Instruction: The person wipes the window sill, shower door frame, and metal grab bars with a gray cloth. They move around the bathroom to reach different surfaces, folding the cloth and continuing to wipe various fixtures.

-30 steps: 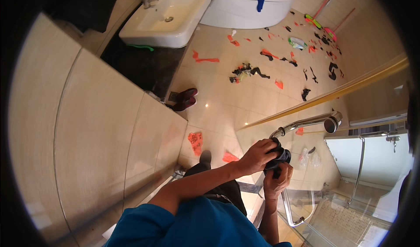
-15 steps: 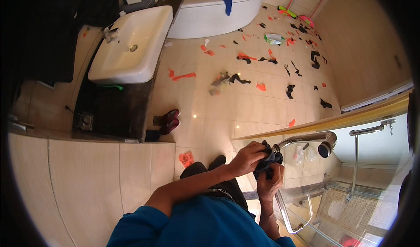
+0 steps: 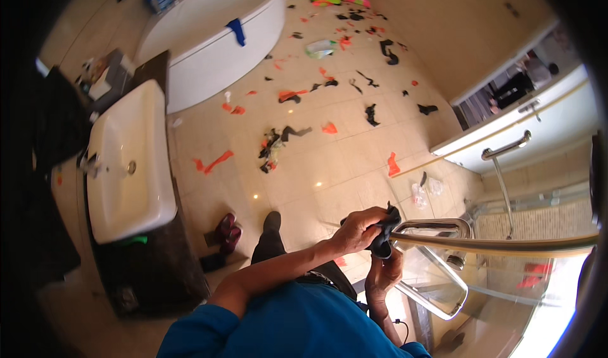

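Observation:
My left hand (image 3: 358, 230), its forearm crossing in front of my blue sleeve and shirt, pinches a bunched black cloth (image 3: 385, 234). Just below it, my right hand (image 3: 384, 273) is closed with its fingertips at the cloth's lower edge. The cloth lies against the near end of a shiny metal handle (image 3: 437, 228) on a clear glass panel. How far it wraps round the metal is hidden by my fingers.
Black and orange scraps (image 3: 328, 128) litter the tiled floor (image 3: 304, 196). A white sink (image 3: 133, 168) on a dark counter stands left, dark red shoes (image 3: 229, 231) beside it. A bathtub (image 3: 228, 54) with a blue cloth (image 3: 237, 31) lies beyond. Plastic bags (image 3: 419, 194) lie near the glass.
My view has turned and moved, so the sink and tub sit further left and a doorway opening shows at right. Both hands stay together at the black cloth.

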Tool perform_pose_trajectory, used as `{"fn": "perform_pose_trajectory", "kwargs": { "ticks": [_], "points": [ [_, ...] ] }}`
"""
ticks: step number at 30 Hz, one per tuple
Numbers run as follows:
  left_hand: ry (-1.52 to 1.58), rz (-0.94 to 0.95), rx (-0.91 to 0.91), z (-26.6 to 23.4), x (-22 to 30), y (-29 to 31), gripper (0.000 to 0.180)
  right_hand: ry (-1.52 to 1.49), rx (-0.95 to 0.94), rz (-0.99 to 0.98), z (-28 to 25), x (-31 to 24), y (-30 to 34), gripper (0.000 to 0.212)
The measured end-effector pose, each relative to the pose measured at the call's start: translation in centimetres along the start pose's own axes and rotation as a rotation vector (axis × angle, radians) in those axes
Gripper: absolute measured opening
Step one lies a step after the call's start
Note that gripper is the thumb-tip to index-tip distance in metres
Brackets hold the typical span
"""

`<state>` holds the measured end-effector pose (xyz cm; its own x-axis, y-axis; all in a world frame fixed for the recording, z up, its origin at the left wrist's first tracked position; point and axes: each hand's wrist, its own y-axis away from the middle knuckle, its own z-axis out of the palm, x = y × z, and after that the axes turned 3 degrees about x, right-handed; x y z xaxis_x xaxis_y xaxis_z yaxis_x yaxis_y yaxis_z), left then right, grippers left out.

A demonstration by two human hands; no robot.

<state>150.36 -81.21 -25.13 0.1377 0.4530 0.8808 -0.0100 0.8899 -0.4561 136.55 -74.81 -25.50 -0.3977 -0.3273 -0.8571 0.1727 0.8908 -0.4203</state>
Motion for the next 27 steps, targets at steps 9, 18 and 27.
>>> {"fn": "perform_pose_trajectory", "kwargs": {
  "ticks": [9, 18, 27],
  "points": [
    [0.251, -0.290, -0.443, -1.4, 0.4, -3.3, 0.028, -0.086, 0.373, 0.248, 2.4, -1.8, 2.6, 0.018],
    [0.268, -0.396, -0.667, -1.7, -0.7, -5.3, 0.029, -0.090, 0.441, 0.242, 3.5, -0.9, 2.5, 0.016],
    [0.301, -0.454, -0.930, -0.9, -2.8, -7.3, 0.024, -0.171, 0.534, 0.299, 5.3, -1.4, 2.8, 0.028]
  ]
}}
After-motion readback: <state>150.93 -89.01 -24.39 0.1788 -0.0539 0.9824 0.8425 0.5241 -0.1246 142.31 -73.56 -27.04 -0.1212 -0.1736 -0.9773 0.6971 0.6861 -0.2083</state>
